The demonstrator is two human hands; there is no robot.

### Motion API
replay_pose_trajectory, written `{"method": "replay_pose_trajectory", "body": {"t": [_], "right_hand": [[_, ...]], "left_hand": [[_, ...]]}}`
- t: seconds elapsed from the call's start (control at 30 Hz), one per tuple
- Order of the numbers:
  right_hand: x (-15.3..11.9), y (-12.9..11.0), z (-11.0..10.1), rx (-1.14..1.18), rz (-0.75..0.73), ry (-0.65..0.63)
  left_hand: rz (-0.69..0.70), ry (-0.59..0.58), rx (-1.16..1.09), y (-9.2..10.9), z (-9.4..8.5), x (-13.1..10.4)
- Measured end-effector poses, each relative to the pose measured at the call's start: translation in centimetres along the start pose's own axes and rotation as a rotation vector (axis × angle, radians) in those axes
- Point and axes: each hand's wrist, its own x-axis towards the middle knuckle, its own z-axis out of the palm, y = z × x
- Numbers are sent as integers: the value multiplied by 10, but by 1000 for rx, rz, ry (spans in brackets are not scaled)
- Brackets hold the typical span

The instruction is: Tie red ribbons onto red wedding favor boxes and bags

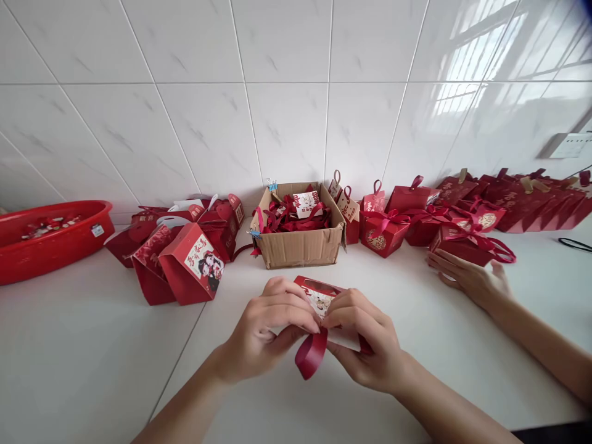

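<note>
In the head view I hold a small red gift box (318, 300) with a printed white panel just in front of the cardboard carton. My left hand (272, 324) has its fingers curled on the box's left side, the fingertips close to the base of a dark red ribbon (311, 356). The ribbon hangs from the near side of the box in a loop. Wrapped round the right side is my right hand (365, 339), thumb below and fingertips meeting the left ones at the ribbon. Both hands partly hide the box.
The carton (303, 250) holds ribbons and cards. Red gift boxes (192, 265) stand at left beside a red plastic basin (50, 246). Along the tiled wall at right are ribboned boxes (383, 234); another person's hand (481, 283) touches one box (465, 245).
</note>
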Motion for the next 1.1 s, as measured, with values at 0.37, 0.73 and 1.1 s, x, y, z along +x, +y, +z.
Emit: {"method": "replay_pose_trajectory", "body": {"t": [0.37,0.73,1.1], "right_hand": [[-1,-2,-2,4,40,-62],[1,-6,-3,56,128,-118],[2,-7,-3,61,172,-134]], "left_hand": [[7,-24,72,1,-3,-2],[19,-21,58,-1,-4,-3],[14,16,16,-1,-1,-6]]}}
